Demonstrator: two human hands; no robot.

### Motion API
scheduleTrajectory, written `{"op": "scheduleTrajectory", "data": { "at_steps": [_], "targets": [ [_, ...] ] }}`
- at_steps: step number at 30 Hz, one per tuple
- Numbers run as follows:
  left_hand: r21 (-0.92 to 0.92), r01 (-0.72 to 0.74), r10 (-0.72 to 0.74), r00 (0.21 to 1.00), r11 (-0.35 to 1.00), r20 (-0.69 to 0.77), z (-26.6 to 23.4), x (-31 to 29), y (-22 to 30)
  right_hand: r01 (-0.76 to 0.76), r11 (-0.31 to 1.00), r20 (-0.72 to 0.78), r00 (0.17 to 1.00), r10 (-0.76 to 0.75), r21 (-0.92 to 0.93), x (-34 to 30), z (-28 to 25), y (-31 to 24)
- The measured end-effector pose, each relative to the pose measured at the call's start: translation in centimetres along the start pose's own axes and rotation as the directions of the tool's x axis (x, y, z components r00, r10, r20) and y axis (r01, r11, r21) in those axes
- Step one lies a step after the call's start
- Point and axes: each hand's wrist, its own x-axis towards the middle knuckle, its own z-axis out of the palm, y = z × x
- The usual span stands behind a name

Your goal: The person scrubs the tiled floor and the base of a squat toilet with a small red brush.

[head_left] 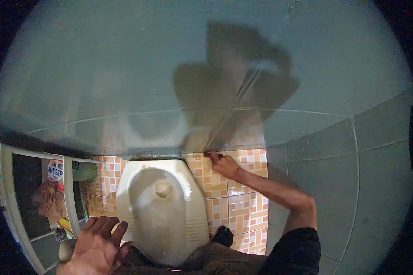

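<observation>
A white squat toilet [198, 217] with ribbed sides is set in the floor before me, its bowl stained around the drain. My right hand [224, 166] reaches beyond its right side to where the floor meets the wall. Its fingers are closed together at the wall's foot; what they hold, if anything, I cannot make out. At the lower left, my left hand [97, 245] hovers beside the toilet's near left edge. Its fingers are apart and loosely bent, with nothing in them.
Patterned orange and white floor tiles [248, 211] surround the toilet. A grey-blue tiled wall [124, 59] rises ahead, bearing a large shadow; another tiled wall [326, 183] bounds the right. A white-framed rack [69, 192] at left holds a printed package [56, 170] and other items.
</observation>
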Motion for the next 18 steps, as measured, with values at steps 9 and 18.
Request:
{"op": "scheduleTrajectory", "data": {
  "at_steps": [9,18],
  "targets": [
    [0.024,0.022,-0.024,0.996,0.999,0.087,-0.9,0.5,0.2,-0.102,0.994,0.069,0.992,0.104,-0.034,0.9,0.0,-1.7],
    [0.008,-0.028,0.028,0.999,1.000,0.023,-0.7,-0.3,0.2,-0.239,0.970,0.187,0.951,0.245,-0.054,-1.0,-2.9,-0.2]
  ]
}}
